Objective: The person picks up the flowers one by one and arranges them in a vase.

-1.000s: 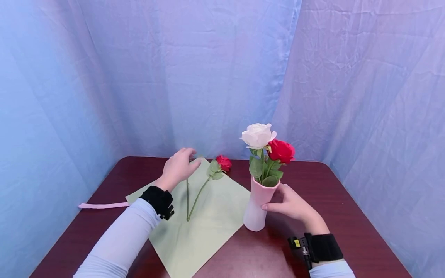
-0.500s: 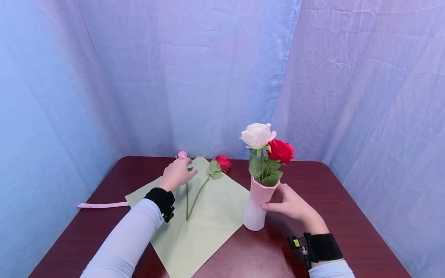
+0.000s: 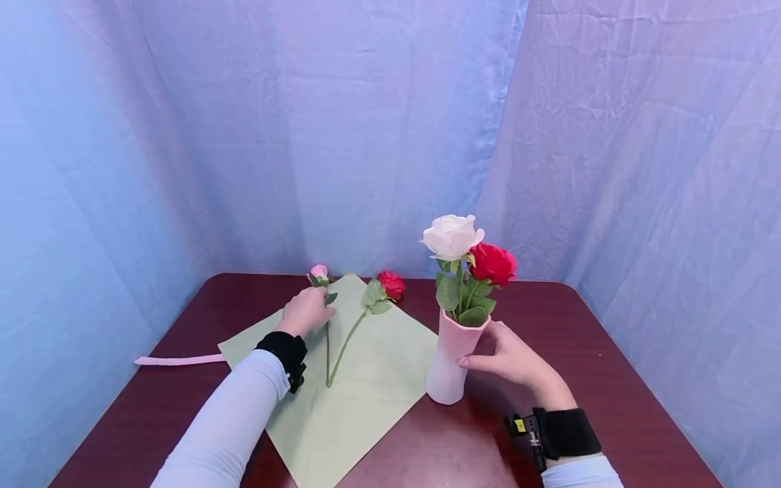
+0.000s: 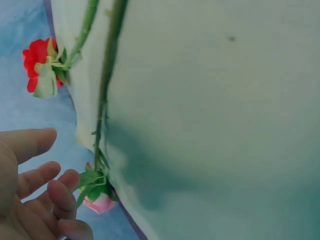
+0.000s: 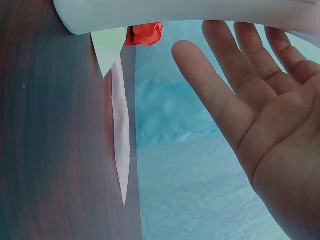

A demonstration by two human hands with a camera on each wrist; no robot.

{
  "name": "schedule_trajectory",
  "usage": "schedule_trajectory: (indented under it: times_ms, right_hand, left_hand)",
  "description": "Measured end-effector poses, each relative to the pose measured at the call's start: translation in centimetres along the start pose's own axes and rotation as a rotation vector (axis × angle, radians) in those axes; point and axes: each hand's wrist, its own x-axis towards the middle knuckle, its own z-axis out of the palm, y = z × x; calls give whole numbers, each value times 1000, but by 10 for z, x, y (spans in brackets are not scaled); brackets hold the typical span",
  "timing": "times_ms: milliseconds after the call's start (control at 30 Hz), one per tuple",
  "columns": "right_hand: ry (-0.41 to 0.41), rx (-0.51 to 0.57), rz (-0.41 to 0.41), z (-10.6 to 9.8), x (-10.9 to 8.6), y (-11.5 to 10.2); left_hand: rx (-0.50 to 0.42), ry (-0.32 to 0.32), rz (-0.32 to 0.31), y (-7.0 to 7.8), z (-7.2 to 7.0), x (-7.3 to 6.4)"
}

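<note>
My left hand (image 3: 305,312) hovers over the pink rose (image 3: 319,272), its bloom just past the fingers. In the left wrist view the thumb stands apart from loosely bent fingers (image 4: 62,195), and the green stem (image 4: 106,85) runs beside them with nothing gripped. My right hand (image 3: 512,359) rests against the pink-and-white vase (image 3: 448,362), thumb at its front and fairly straight fingers (image 5: 220,45) reaching its far side. Standing in the vase are a white rose (image 3: 453,237) and a red rose (image 3: 493,264). Another red rose (image 3: 391,285) lies right of the pink one.
A pale green sheet of wrapping paper (image 3: 372,413) lies under the loose roses, with the upright vase at its right corner. From its left corner sticks out a pink ribbon-like strip (image 3: 177,360). Blue curtains (image 3: 366,135) hang behind the dark wooden table (image 3: 598,379).
My left hand has come down and back toward the body, uncovering the pink bloom it hid before. The right hand and the vase stay in place.
</note>
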Motion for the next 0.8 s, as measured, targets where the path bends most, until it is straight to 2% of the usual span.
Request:
schedule_trajectory:
  times_ms: [333, 500, 800]
  right_hand:
    - [6, -16, 3, 0, 0, 1]
    - [19, -44, 21, -1, -1, 0]
    - [23, -67, 40, 0, -2, 0]
  left_hand:
    - [-26, -40, -65, -6, 10, 3]
    - [-26, -51, -68, -7, 15, 4]
    - [-34, -14, -103, -10, 19, 11]
